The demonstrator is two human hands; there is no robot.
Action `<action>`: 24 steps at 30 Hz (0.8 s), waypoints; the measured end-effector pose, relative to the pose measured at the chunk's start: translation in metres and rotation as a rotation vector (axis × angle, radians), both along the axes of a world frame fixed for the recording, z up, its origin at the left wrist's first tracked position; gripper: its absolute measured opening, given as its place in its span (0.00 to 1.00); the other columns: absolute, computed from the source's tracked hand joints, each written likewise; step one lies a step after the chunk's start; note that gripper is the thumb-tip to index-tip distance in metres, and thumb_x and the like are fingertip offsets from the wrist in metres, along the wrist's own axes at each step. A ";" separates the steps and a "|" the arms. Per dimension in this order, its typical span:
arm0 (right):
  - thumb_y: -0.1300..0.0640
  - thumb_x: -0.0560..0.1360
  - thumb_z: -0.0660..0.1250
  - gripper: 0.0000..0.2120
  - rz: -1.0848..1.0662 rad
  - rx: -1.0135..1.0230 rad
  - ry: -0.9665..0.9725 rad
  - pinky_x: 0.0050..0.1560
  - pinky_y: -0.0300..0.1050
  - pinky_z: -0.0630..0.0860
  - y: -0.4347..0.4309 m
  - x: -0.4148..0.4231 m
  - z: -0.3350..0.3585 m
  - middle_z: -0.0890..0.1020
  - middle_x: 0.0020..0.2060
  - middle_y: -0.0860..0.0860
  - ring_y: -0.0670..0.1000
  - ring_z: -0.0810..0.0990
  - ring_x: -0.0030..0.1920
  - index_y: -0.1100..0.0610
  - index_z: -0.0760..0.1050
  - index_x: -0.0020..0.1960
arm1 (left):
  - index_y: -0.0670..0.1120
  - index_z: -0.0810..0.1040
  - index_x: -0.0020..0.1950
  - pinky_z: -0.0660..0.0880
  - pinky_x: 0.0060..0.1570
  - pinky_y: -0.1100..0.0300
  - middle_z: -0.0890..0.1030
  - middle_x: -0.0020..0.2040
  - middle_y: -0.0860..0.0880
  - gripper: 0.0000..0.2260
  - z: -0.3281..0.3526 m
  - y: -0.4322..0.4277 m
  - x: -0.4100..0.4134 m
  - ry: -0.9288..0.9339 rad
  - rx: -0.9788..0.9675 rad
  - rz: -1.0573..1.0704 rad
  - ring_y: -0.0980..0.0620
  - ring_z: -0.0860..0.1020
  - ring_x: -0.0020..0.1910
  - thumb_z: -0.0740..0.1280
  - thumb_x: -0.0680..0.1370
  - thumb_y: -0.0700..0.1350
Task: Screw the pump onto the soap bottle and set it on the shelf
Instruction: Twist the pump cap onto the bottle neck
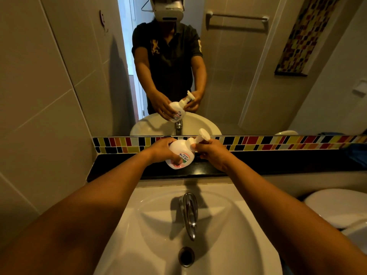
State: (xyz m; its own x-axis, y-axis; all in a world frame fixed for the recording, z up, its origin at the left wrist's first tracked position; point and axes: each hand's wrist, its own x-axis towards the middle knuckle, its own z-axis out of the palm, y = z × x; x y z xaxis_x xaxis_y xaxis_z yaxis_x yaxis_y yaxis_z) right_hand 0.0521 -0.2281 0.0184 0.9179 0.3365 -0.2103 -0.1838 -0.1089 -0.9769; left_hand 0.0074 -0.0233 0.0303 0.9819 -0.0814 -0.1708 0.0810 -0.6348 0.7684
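The soap bottle (179, 153) is in the air above the dark shelf (278, 163), tilted so its neck leans toward your right, with the pump (200, 138) seated at the neck and its flat head pointing up and right. Your left hand (163, 150) is wrapped around the bottle's body, fingers closed on it; your right hand (211, 153) has its fingers pinched on the pump's collar, where the thread sits.

The likeliest trouble is a crooked start: with the bottle leaning, the collar can bite the thread at an angle and jam, or feel tight while it is only half on. Whether it is fully home cannot be seen here. If it is loose, soap may seep out at the neck given this tilt, and wet fingers would slip.

Squeezing the soft body hard could push soap up too. The sink (228, 205) and tap (189, 211) lie right below, so a dropped bottle lands in the basin.
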 end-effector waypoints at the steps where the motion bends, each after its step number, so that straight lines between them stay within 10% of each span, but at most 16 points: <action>1: 0.57 0.73 0.74 0.21 -0.012 -0.025 -0.024 0.49 0.48 0.74 0.001 0.000 0.000 0.82 0.52 0.56 0.55 0.78 0.50 0.61 0.77 0.64 | 0.48 0.73 0.64 0.77 0.54 0.54 0.79 0.57 0.48 0.28 0.001 -0.001 0.000 -0.005 -0.006 -0.004 0.47 0.78 0.56 0.78 0.67 0.42; 6: 0.45 0.72 0.74 0.28 -0.020 -0.078 -0.099 0.40 0.43 0.75 0.005 -0.002 0.002 0.82 0.48 0.54 0.51 0.79 0.42 0.58 0.73 0.66 | 0.49 0.72 0.63 0.78 0.52 0.55 0.79 0.57 0.48 0.26 0.001 -0.005 0.002 -0.010 -0.044 -0.004 0.48 0.78 0.55 0.77 0.68 0.43; 10: 0.54 0.73 0.72 0.26 0.120 -0.060 -0.040 0.49 0.48 0.76 -0.003 0.001 0.005 0.80 0.59 0.57 0.58 0.79 0.54 0.52 0.72 0.70 | 0.50 0.73 0.61 0.78 0.51 0.57 0.79 0.56 0.49 0.24 0.004 -0.002 0.005 0.016 -0.056 -0.019 0.48 0.78 0.55 0.77 0.68 0.43; 24: 0.60 0.74 0.71 0.22 0.306 -0.147 -0.051 0.45 0.45 0.75 -0.020 0.006 0.027 0.81 0.55 0.57 0.53 0.78 0.46 0.56 0.74 0.68 | 0.46 0.76 0.64 0.78 0.59 0.46 0.83 0.58 0.45 0.21 0.009 0.011 0.004 0.238 -0.194 -0.086 0.45 0.81 0.57 0.75 0.71 0.41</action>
State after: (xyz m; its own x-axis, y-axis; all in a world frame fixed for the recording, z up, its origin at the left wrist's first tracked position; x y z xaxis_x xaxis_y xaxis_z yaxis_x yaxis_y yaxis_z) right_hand 0.0576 -0.2481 0.0457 0.7894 0.5678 -0.2332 -0.0720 -0.2917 -0.9538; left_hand 0.0113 -0.0124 0.0391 0.9043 -0.2158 -0.3682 0.2258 -0.4901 0.8419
